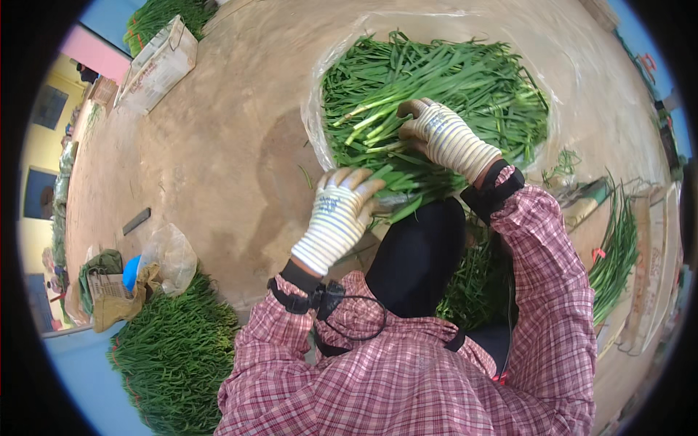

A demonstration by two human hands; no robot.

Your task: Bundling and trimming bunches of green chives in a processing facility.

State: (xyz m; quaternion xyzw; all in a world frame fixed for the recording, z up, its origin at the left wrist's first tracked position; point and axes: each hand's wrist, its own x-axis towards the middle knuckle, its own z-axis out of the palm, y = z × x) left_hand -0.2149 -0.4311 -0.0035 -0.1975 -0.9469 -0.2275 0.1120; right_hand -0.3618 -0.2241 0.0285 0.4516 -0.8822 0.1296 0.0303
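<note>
A large heap of green chives [436,69] lies on a clear plastic sheet [314,123] in front of me; several pale stem ends point left from its middle. My right hand [451,138], in a striped knit glove, is over the heap with its fingers curled onto chives beside those pale ends. At the heap's near left edge, my left hand [336,211], gloved alike, has its fingers and thumb closed about a bunch of leaves [400,185] that lies above my knee. Its fingertips are partly hidden by the leaves.
Bundled chives [174,356] stand at the lower left beside a bag [109,291] and clear plastic [169,258]. A white crate [160,65] is at the upper left. More chives [616,254] lie to the right by a crate [651,269]. A dark flat bar [137,221] rests on the floor.
</note>
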